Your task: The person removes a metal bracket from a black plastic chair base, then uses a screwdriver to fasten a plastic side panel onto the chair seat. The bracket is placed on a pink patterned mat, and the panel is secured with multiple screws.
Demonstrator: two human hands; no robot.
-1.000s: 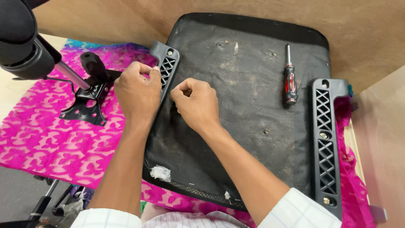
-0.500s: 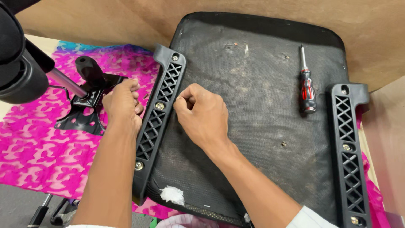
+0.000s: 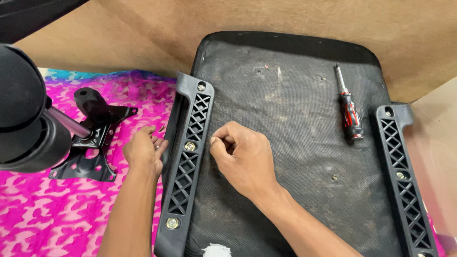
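A black chair seat (image 3: 290,109) lies upside down in front of me. A black lattice armrest bracket (image 3: 188,162) with three bolts runs along its left edge. My left hand (image 3: 143,152) rests on the pink cloth (image 3: 47,214), touching the bracket's outer side with its fingers loosely curled. A small metal piece glints between its fingertips, and I cannot tell whether the hand grips it. A small screw (image 3: 162,128) lies just beyond that hand. My right hand (image 3: 240,159) sits on the seat beside the bracket's middle bolt, thumb and fingers pinched shut. Nothing shows in it.
A red and black screwdriver (image 3: 349,110) lies on the seat's right part. A second lattice bracket (image 3: 402,166) runs along the right edge. A black metal chair mechanism plate (image 3: 93,138) with a gas cylinder (image 3: 26,123) stands at the left. Brown board lies behind.
My left hand has slid down off the bracket's top onto the cloth beside it. The right hand has stayed pinched near the middle bolt. The view has shifted left and closer.
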